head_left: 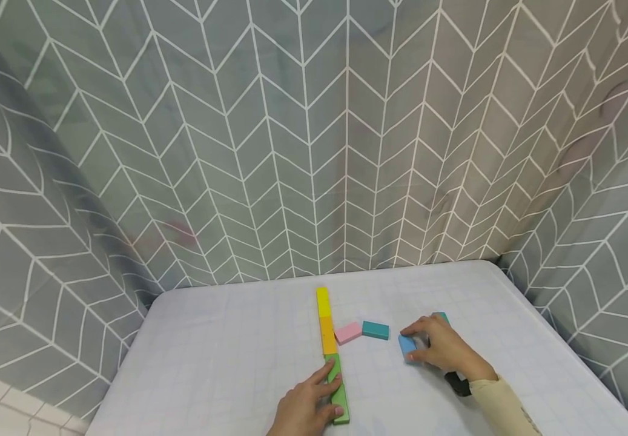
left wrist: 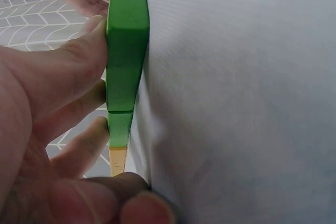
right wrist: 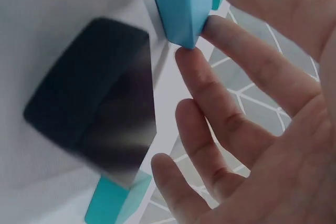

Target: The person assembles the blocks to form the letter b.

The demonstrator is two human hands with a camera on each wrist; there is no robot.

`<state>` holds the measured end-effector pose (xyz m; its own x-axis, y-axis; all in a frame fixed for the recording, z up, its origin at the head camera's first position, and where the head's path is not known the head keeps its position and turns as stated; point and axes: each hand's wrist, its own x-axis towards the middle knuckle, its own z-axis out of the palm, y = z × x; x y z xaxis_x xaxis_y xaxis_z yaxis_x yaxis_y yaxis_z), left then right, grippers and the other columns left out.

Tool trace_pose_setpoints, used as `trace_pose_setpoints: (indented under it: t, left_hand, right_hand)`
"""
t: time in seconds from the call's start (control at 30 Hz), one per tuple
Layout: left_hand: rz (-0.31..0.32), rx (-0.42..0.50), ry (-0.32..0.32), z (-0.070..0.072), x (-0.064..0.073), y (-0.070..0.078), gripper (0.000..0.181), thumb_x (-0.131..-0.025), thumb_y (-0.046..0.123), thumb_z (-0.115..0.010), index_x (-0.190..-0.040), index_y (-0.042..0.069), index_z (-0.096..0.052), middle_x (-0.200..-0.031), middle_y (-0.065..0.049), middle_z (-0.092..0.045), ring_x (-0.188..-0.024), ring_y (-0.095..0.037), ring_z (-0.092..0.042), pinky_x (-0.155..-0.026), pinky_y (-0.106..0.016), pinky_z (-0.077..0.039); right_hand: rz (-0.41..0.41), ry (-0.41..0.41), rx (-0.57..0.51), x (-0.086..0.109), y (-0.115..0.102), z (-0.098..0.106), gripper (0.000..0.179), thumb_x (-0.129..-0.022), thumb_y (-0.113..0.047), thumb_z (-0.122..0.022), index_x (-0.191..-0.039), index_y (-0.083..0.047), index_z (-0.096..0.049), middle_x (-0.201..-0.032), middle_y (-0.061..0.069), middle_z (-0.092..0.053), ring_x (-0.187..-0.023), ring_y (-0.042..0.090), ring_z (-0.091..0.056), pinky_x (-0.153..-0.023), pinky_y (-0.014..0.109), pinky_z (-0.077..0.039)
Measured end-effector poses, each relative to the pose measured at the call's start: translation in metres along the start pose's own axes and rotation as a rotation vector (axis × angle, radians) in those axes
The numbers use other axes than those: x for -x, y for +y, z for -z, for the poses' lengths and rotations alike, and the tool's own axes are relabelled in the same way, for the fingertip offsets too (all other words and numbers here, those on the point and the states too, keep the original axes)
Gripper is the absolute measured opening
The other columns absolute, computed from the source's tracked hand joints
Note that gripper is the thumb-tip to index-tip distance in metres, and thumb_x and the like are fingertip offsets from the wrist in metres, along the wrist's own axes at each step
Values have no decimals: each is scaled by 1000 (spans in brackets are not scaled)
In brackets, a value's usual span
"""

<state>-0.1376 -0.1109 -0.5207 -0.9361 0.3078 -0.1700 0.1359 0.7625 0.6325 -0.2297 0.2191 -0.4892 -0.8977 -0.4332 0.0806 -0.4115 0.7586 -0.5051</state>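
Note:
Two green blocks point(head_left: 340, 401) lie end to end on the table, and my left hand point(head_left: 301, 404) rests its fingertips and thumb on their upper faces. They continue a straight row with an orange block point(head_left: 327, 335) and a yellow block point(head_left: 323, 301) farther off. To the right, my right hand point(head_left: 444, 345) pinches a light blue block point(head_left: 407, 347) between thumb and forefinger, close over the table. The other fingers are spread loosely in the right wrist view. Beneath that palm lies a dark block point(right wrist: 89, 93), mostly hidden in the head view.
A pink block point(head_left: 349, 333) lies aslant beside the orange one, with a teal block point(head_left: 375, 330) to its right. Another teal block point(head_left: 442, 317) shows partly behind my right hand. The white-covered table point(head_left: 210, 351) is bounded by a grey patterned curtain point(head_left: 292, 151).

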Motion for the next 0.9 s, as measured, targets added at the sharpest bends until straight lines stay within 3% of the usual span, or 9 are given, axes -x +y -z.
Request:
trace_pose_setpoints:
  t: [0.13,0.47,0.9]
  left_hand:
    - [-28,7,20,1,1,1,59,-87,43,-85,-141,27,-70,-166,7,-48,-137,-36,-62,-95,-62,-59]
    - [-13,1,7,0,0,0,59,-86,44,-85,-141,29,-70,-166,7,-47,-138,-35,-62,-96,-63,-58]
    - [-30,-8,20,-1,0,1,59,-87,45,-84,-142,28,-70,-167,6,-47,-137,-35,-63,-94,-63,-59]
  right_hand:
    - [36,7,-10,-1,-1,-3,45,-83,-33,-92,-123,-16,-79,-120,-1,-71,-115,24,-54,-98,46,-53]
    - [67,-1,-17,-3,-4,-11,45,-84,-34,-90,-124,-17,-78,-119,-2,-70,-113,23,-57,-102,51,-52]
    - [99,20,3,-3,-2,-14,47,-85,-37,-89,-126,-18,-77,-121,-3,-72,-112,23,-60,-98,48,-54]
